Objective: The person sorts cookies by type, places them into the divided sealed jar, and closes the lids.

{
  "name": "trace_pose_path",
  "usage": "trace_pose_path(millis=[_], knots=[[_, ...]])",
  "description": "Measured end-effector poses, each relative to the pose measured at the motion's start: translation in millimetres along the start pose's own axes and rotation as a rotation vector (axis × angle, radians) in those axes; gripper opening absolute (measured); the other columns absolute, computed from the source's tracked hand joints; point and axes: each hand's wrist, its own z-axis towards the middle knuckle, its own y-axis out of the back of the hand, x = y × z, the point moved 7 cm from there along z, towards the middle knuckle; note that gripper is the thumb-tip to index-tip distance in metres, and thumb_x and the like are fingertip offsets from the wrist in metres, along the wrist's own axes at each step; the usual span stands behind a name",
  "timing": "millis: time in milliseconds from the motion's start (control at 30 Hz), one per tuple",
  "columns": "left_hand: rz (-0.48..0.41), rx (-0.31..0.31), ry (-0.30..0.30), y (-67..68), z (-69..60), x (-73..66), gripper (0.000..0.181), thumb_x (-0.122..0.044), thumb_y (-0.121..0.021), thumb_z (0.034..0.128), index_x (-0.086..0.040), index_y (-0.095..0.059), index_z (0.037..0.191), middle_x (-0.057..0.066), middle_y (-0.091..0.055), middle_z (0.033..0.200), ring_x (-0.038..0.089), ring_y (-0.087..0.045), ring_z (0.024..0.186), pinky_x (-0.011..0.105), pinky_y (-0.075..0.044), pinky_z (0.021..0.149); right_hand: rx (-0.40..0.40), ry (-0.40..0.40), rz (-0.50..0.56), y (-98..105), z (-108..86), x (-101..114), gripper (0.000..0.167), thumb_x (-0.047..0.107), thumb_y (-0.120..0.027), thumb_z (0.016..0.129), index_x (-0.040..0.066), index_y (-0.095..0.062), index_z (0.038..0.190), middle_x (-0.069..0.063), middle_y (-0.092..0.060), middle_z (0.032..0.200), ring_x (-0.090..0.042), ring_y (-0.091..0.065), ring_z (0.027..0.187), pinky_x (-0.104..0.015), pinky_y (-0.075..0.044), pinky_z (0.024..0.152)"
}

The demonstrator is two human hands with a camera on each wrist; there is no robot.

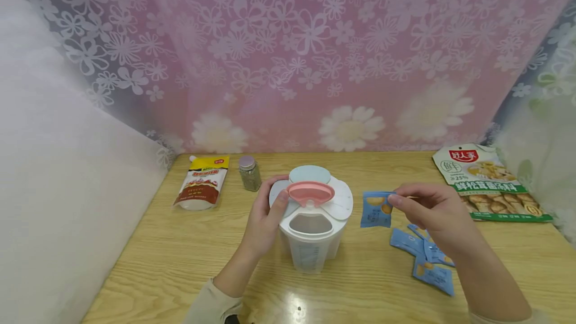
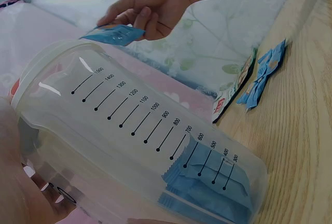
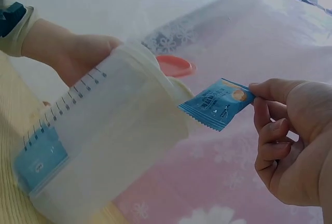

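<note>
A translucent storage container with a white lid stands on the wooden table, its pink flap raised above an opening. My left hand holds it at the left side of the lid, thumb on top. To the right of the lid, my right hand pinches a small blue snack packet by one edge between thumb and forefinger. In the right wrist view that packet looks sealed, with a round biscuit printed on it. Through the marked wall, blue packets show at the bottom of the container.
Several loose blue packets lie beneath my right hand. A green-and-white mushroom pouch lies at the back right. At the back left are a yellow-and-brown spouted pouch and a jar with a lilac lid. A floral curtain hangs behind the table.
</note>
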Motion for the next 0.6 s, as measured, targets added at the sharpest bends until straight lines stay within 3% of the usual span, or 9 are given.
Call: trace_pose_path(millis=[300,467,600], knots=[[0.004,0.009,-0.015,-0.4,-1.4,0.1,0.037,-0.02,-0.049,0.1049,-0.004,-0.046,0.138,0.017,-0.055,0.134,0.013,-0.057,0.116,0.024,-0.049,0.098,-0.065,0.073,-0.025,-24,8.6,12,0.034,-0.017,-0.054,0.092,0.008,-0.075,0.1,-0.003,-0.031,0.057,-0.019,-0.022,0.047,-0.033,-0.017,0.038],[0.011,0.0,-0.002,0.3,-2.3,1.8,0.037,-0.02,-0.048,0.1051,-0.005,-0.046,0.138,0.016,-0.055,0.135,0.014,-0.057,0.116,0.025,-0.05,0.097,-0.073,0.039,-0.027,-44,17.7,14,0.031,-0.013,-0.057,0.093,0.011,-0.076,0.097,-0.002,-0.03,0.056,-0.02,-0.02,0.048,-0.034,-0.017,0.041],[0.022,-0.002,0.004,0.5,-2.2,1.3,0.037,-0.021,-0.047,0.1053,-0.006,-0.046,0.139,0.015,-0.055,0.137,0.014,-0.056,0.118,0.024,-0.049,0.098,-0.046,0.053,-0.019,-62,26.0,17,0.027,-0.011,-0.06,0.093,0.011,-0.077,0.096,0.007,-0.053,0.058,-0.019,-0.022,0.048,-0.034,-0.017,0.04]])
